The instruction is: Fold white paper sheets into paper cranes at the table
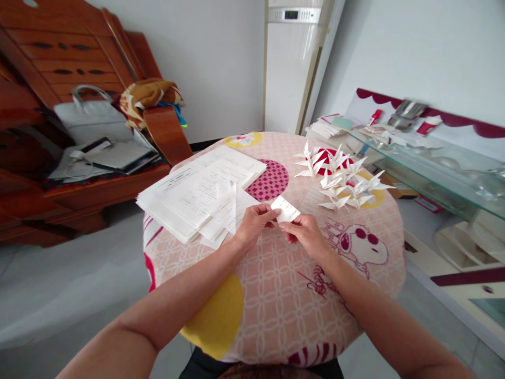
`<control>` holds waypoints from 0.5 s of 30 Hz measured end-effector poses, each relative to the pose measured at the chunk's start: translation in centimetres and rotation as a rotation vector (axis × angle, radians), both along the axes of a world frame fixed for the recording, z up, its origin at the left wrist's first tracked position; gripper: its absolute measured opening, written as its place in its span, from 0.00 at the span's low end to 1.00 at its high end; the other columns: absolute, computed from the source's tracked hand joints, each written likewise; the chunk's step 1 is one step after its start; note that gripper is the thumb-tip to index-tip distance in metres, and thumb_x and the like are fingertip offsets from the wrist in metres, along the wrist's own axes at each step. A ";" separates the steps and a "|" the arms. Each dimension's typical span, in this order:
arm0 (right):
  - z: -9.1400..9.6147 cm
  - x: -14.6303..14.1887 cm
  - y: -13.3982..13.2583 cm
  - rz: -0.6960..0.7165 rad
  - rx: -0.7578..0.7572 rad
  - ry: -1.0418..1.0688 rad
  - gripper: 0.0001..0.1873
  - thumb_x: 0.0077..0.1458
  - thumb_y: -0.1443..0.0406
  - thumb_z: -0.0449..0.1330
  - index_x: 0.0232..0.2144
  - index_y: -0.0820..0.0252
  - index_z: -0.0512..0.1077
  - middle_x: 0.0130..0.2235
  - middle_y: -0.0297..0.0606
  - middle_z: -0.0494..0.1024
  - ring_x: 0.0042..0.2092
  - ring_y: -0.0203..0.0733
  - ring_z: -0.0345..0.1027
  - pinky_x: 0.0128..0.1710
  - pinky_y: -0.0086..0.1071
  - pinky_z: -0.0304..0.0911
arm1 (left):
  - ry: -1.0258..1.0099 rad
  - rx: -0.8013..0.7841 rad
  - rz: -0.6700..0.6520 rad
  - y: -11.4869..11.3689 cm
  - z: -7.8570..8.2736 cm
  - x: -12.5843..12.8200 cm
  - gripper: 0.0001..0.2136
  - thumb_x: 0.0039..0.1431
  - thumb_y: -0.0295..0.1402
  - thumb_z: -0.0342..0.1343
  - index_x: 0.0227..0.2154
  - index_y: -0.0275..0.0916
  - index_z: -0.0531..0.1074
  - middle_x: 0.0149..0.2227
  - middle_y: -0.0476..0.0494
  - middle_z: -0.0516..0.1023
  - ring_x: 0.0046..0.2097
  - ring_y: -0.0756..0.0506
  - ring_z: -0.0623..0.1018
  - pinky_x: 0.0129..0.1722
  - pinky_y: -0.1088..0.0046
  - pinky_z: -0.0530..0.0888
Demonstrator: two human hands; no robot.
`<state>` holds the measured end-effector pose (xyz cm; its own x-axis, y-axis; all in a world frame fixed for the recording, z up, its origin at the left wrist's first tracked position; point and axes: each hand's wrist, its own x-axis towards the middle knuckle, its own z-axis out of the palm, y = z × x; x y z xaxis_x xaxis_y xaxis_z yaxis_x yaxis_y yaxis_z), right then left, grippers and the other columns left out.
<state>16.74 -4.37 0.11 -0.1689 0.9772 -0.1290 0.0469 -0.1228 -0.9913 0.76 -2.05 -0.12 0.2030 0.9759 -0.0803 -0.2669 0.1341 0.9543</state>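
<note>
Between my two hands, above the middle of the round table, is a small folded piece of printed white paper (pixel 285 209). My left hand (pixel 256 220) pinches its left edge between thumb and fingers. The lower right edge is gripped by my right hand (pixel 303 231), also closed. To the left of my hands lies a stack of printed sheets (pixel 189 192), with a few loose, creased papers (pixel 226 210) on its near right side. Several folded white paper cranes (pixel 339 176) stand in a cluster at the right back of the table.
A pink patterned cloth (pixel 272 295) covers the table. On the left, a wooden bench (pixel 158 131) holds a grey bag (pixel 90 116) and papers. A glass-topped stand (pixel 437 158) with clutter is at the right. A tall white air conditioner (pixel 290 73) stands behind.
</note>
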 end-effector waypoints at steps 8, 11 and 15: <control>-0.4 0.2 0.0 0.102 -0.030 -0.078 0.18 0.46 0.53 0.67 0.21 0.64 0.74 0.19 0.36 0.75 0.20 0.33 0.65 0.20 0.27 0.58 | 0.006 0.058 -0.035 -0.1 0.3 -0.1 0.15 0.50 0.41 0.66 0.29 0.32 0.74 0.28 0.46 0.77 0.29 0.51 0.75 0.32 0.74 0.72; -0.1 1.2 0.0 0.114 0.107 -0.174 0.17 0.48 0.53 0.66 0.25 0.63 0.75 0.22 0.36 0.76 0.22 0.34 0.67 0.22 0.27 0.60 | 0.045 0.057 -0.060 0.5 0.4 -1.0 0.15 0.48 0.41 0.67 0.30 0.33 0.74 0.29 0.46 0.78 0.29 0.51 0.75 0.32 0.74 0.71; 0.4 2.9 0.0 -0.008 0.501 -0.417 0.13 0.51 0.61 0.65 0.39 0.60 0.76 0.32 0.38 0.79 0.33 0.42 0.73 0.36 0.36 0.70 | 0.182 0.064 -0.166 1.7 0.3 -2.0 0.15 0.46 0.41 0.67 0.29 0.34 0.73 0.27 0.47 0.77 0.27 0.51 0.74 0.29 0.75 0.69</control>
